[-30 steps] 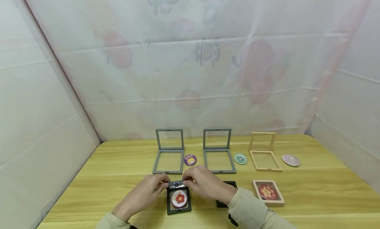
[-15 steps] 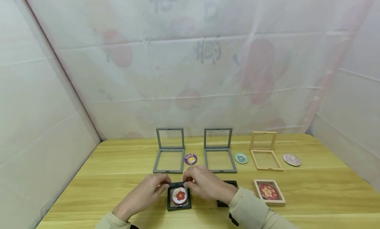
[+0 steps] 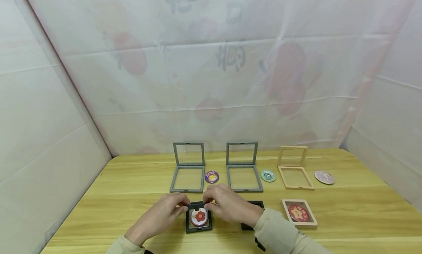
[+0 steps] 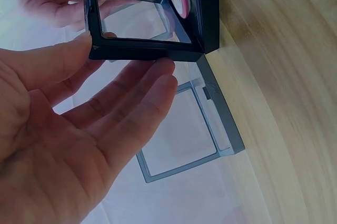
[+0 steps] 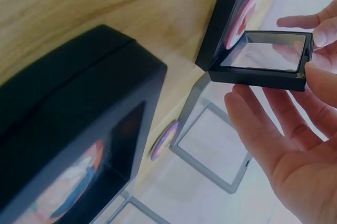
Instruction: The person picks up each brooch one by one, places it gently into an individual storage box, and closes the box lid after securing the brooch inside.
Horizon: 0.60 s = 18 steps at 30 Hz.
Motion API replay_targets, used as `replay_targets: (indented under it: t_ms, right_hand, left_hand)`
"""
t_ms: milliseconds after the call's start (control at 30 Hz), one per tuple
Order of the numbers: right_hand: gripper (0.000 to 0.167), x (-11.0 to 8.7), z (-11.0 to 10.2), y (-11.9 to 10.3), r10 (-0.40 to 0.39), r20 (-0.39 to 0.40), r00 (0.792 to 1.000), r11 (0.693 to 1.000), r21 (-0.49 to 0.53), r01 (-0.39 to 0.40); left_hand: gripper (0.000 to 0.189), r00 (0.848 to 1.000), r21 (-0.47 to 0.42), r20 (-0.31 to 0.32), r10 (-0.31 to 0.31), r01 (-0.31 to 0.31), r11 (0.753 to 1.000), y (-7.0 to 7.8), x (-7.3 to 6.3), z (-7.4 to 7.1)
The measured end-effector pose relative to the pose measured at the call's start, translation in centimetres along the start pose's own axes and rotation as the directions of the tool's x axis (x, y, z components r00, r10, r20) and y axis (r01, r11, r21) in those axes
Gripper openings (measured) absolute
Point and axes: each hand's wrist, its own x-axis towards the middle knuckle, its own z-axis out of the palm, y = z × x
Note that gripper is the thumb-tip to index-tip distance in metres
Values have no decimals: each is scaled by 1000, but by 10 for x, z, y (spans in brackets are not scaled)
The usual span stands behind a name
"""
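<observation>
The person's left hand (image 3: 163, 212) and right hand (image 3: 229, 205) pinch the two upper corners of a clear-windowed lid (image 4: 142, 50), thumbs and fingers closed on its edge. The lid stands raised from its hinged black frame (image 3: 199, 230), which lies on the desk (image 3: 132, 180) between the hands, a red-flower badge (image 3: 199, 217) in its base. A second black case (image 5: 58, 92) lies partly hidden under the right wrist, near a pale case (image 3: 311, 224) holding a red badge (image 3: 298, 213). Behind, two grey frames (image 3: 187, 190) and a wooden frame (image 3: 296, 188) stand open, with purple (image 3: 211, 177), green (image 3: 268, 175) and pink (image 3: 324, 177) badges beside them.
</observation>
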Motion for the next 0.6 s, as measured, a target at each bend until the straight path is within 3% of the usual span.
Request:
replay_targets:
  t_ms: [233, 400, 600]
  right_hand:
    - [8, 0, 2, -1, -24, 8, 1000, 999, -35, 24]
    - [9, 0, 2, -2, -32, 21, 999, 998, -45, 33]
    - [10, 0, 4, -2, -36, 32, 999, 997, -69, 38]
  left_hand:
    - [9, 1000, 27, 1, 31, -31, 999, -2, 0, 2]
    - [6, 1000, 85, 24, 13, -15, 996, -1, -1, 1]
    - [3, 999, 78, 55, 1, -5, 997, 0, -2, -1]
